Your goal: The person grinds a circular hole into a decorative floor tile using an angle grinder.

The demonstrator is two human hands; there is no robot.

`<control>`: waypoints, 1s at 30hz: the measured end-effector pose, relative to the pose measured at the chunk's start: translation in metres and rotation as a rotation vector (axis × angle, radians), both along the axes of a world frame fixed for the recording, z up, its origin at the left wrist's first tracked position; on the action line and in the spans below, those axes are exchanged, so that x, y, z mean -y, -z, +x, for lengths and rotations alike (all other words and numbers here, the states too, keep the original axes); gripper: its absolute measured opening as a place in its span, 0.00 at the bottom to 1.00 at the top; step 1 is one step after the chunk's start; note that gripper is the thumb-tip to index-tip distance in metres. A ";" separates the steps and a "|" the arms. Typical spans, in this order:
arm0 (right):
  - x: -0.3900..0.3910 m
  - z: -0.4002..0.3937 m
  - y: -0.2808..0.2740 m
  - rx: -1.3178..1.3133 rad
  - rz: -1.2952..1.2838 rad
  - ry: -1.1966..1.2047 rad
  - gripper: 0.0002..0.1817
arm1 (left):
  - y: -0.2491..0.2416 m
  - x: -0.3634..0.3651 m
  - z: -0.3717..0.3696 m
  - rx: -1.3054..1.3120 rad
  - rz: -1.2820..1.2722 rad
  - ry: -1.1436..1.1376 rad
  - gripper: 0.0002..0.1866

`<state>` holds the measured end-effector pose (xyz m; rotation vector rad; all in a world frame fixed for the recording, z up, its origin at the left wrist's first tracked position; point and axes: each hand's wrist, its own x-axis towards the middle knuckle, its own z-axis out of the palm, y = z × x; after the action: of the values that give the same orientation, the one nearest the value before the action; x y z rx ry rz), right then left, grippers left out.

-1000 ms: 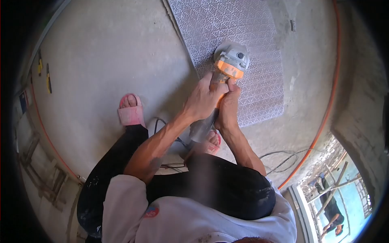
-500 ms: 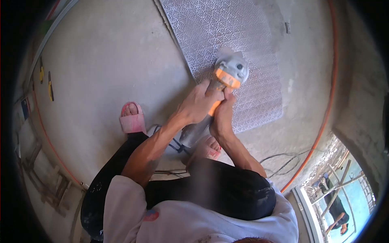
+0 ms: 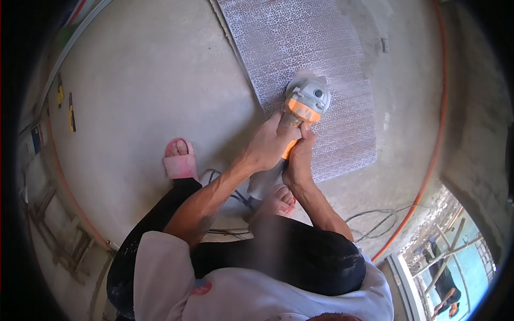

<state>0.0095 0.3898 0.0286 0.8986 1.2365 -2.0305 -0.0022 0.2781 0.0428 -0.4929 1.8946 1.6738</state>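
Both of my hands are closed around an orange and grey angle grinder (image 3: 304, 109). My left hand (image 3: 271, 143) wraps the body from the left side, just behind the orange collar. On the right side my right hand (image 3: 301, 155) grips the same body, its upper fingers close to the left ones. The grinder's round guard and head lie over a patterned grey-and-white sheet (image 3: 342, 128) on the floor. Dust blurs the edge of the head, so the disc's contact with the sheet cannot be made out.
Pink slippers (image 3: 181, 159) are on my feet. Yellow-black cutters (image 3: 72, 113) lie at the left. A black cable (image 3: 375, 215) and orange hose (image 3: 431, 155) run along the right. Beyond an opening at lower right, a person (image 3: 447, 281) bends among wooden poles.
The view has shifted slightly, and the floor objects appear a little lower and to the right. The grinder head appears slightly lower, with both hands still around its body.
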 end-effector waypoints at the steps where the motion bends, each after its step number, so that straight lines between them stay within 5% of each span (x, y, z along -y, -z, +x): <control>1: 0.002 -0.002 -0.003 0.005 -0.011 0.010 0.31 | -0.001 -0.002 -0.002 0.019 0.024 -0.065 0.24; 4: -0.001 -0.002 -0.004 -0.016 -0.027 0.002 0.32 | 0.005 0.007 0.003 -0.054 -0.047 0.150 0.23; 7: 0.003 0.000 -0.006 -0.002 -0.031 0.011 0.33 | -0.011 0.006 -0.005 0.067 -0.014 0.039 0.20; 20: -0.008 0.015 -0.007 0.067 -0.001 -0.009 0.34 | 0.016 0.001 0.028 -0.292 -0.074 0.211 0.14; 23: -0.017 0.029 -0.012 0.066 -0.065 0.031 0.35 | 0.009 0.001 0.033 -0.150 -0.026 0.257 0.14; 25: -0.020 0.030 -0.022 0.064 -0.047 0.015 0.34 | -0.029 -0.008 0.029 0.059 0.130 0.056 0.12; 26: -0.023 0.030 -0.030 0.066 -0.032 0.003 0.34 | -0.007 -0.015 0.043 -0.185 0.066 0.147 0.11; 30: -0.033 0.022 -0.020 -0.031 0.008 -0.067 0.34 | 0.000 -0.024 0.041 -0.249 0.064 0.144 0.09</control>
<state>0.0318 0.4229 0.0490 0.8212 1.2747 -1.9946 0.0384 0.3024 0.0424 -0.1222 1.9893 1.7589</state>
